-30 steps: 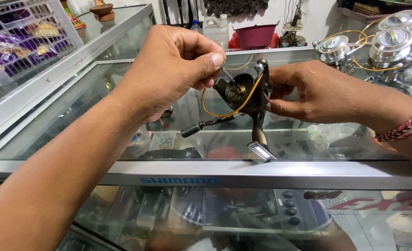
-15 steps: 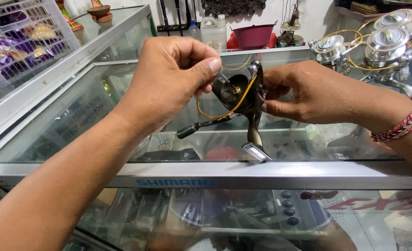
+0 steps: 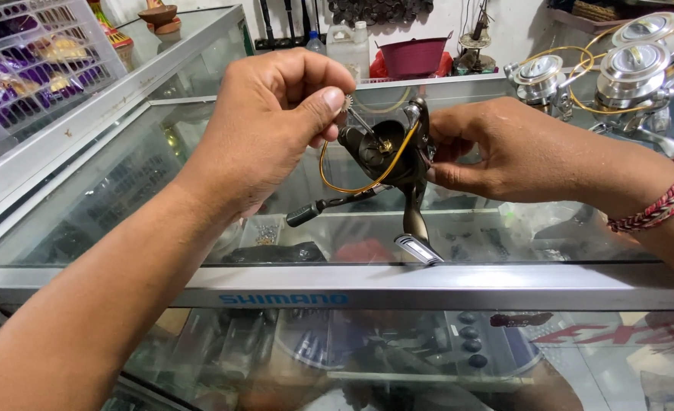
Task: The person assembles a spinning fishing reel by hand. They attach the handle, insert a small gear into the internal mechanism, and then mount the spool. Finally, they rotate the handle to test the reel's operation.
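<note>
Left hand point(image 3: 276, 125) pinches a small toothed gear on a thin shaft point(image 3: 350, 106) between thumb and forefinger, shaft tip angled down into the open body of a dark spinning reel point(image 3: 386, 152). Right hand point(image 3: 504, 152) is closed on the reel's far side, fingers wrapped at the rotor, holding it clear above the glass desk point(image 3: 443, 285), near the middle of its front edge. Reel foot point(image 3: 417, 247) points down toward that edge; crank handle point(image 3: 321, 209) sticks out to the left; gold bail wire point(image 3: 352, 183) loops below the body.

Handling judgement: gear is tiny, light, probably greasy, so easy to drop; fingertip pinch at the toothed head looks right. Reel body is rigid metal or composite, moderately heavy for its size; best held around the housing, not by bail wire or handle, which move.

Surroundings: two silver reels point(image 3: 634, 61) at the desk's far right corner, a white basket point(image 3: 32, 61) at far left, a maroon basin point(image 3: 413, 53) behind.
</note>
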